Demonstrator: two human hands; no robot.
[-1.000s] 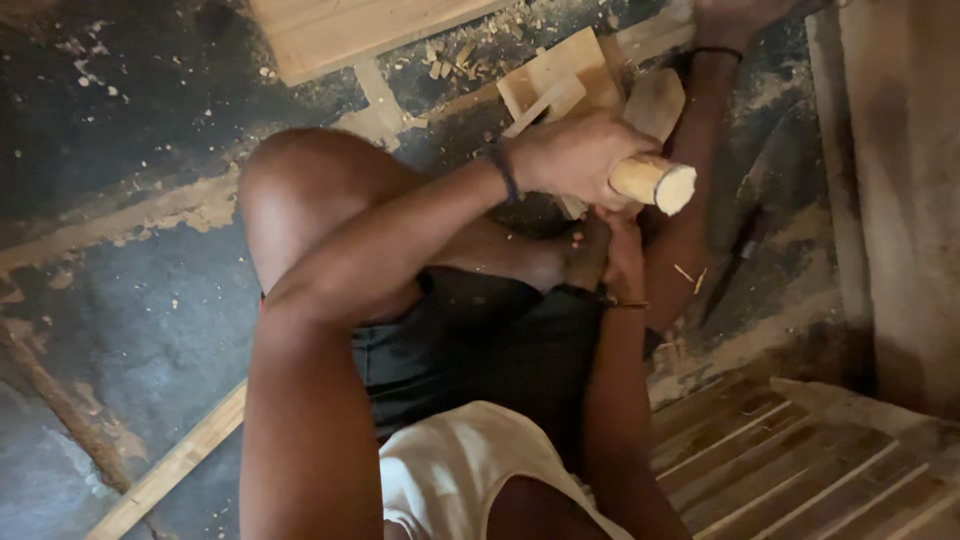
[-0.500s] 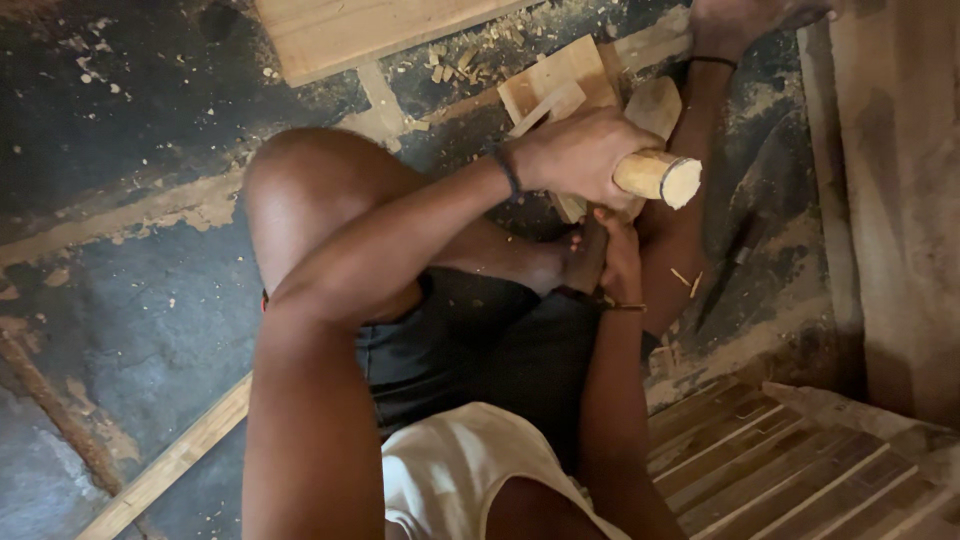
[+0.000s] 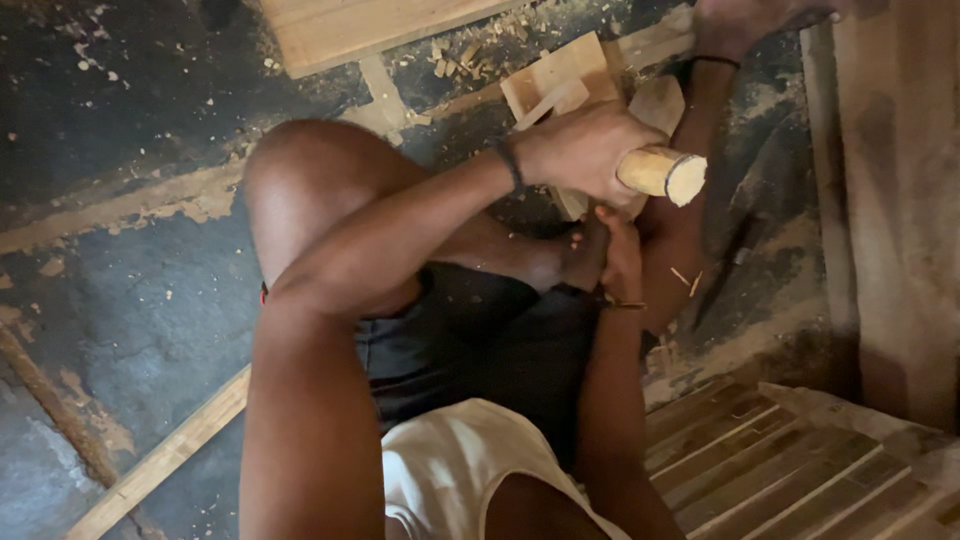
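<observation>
The left hand is wrapped tight around a pale round wooden handle, whose cut end points right. Just below it, the right hand presses down on something between the legs; its fingers are curled, but what they grip cannot be told. Pale wooden blocks lie on the floor just beyond. This looks like the striking or carving step; the next move calls for a steady aim.

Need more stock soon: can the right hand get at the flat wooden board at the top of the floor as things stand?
Probably not easily: the right hand sits tucked under the left hand gripping the bamboo piece, which lie between it and the board.
</observation>
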